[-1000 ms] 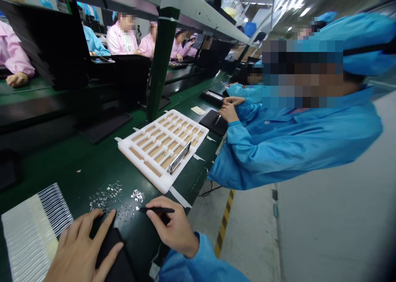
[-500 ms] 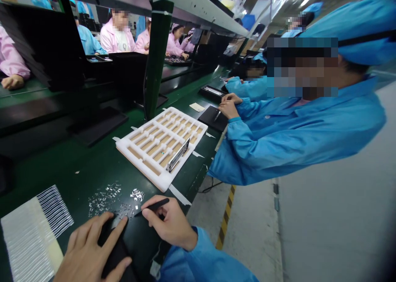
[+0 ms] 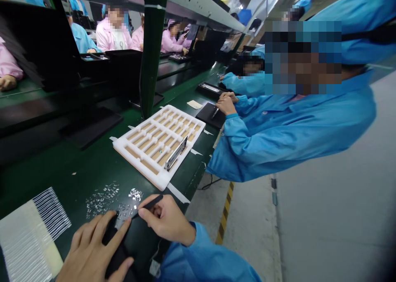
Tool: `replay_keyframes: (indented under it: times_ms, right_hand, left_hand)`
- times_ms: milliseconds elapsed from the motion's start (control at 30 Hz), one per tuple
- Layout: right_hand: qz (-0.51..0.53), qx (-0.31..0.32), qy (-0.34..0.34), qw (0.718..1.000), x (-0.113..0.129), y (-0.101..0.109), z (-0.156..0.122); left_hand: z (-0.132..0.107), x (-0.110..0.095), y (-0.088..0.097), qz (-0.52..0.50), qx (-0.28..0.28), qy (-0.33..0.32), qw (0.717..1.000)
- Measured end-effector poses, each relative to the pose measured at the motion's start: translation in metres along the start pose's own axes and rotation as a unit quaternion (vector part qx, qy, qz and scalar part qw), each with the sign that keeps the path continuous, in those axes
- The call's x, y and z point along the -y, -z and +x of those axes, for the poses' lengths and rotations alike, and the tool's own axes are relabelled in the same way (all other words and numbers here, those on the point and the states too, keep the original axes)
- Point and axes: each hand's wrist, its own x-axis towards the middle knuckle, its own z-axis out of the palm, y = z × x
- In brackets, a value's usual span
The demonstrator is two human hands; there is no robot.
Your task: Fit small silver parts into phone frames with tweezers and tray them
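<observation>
Black tool point(image 3: 154, 202) pinched in my right hand point(image 3: 170, 222), left hand point(image 3: 93, 243) spread over a dark block point(image 3: 120, 259); just ahead, plenty of metal bits point(image 3: 107, 193) left loose; farther out, one panel point(image 3: 176, 154) stands on the white tray point(image 3: 159, 181).

Small pieces point(image 3: 135, 194) look like shiny metal, the pen-like tool point(image 3: 154, 201) matt, the tabletop point(image 3: 95, 164) glossy.

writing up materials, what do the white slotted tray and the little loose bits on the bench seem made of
White slotted tray: probably plastic foam, matte, judging by its thick, rounded walls.
Little loose bits: likely metal, shiny, since they glint silver.
</observation>
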Motion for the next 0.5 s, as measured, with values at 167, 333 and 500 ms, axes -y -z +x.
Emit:
replay_keyframes:
  times_ms: [167,333,500]
  right_hand:
    - [-0.048,-0.113,0.056,0.991,-0.007,0.007,-0.007]
    - [-0.1,-0.103,0.154,0.978,-0.004,0.009,-0.011]
    - [-0.112,-0.097,0.18,0.972,-0.002,0.009,-0.011]
  left_hand:
    - [0.004,-0.002,0.002,0.0,-0.004,-0.007,1.0]
    - [0.006,-0.002,0.004,-0.006,-0.011,-0.003,1.0]
    - [0.003,-0.001,0.002,-0.006,-0.007,-0.003,1.0]
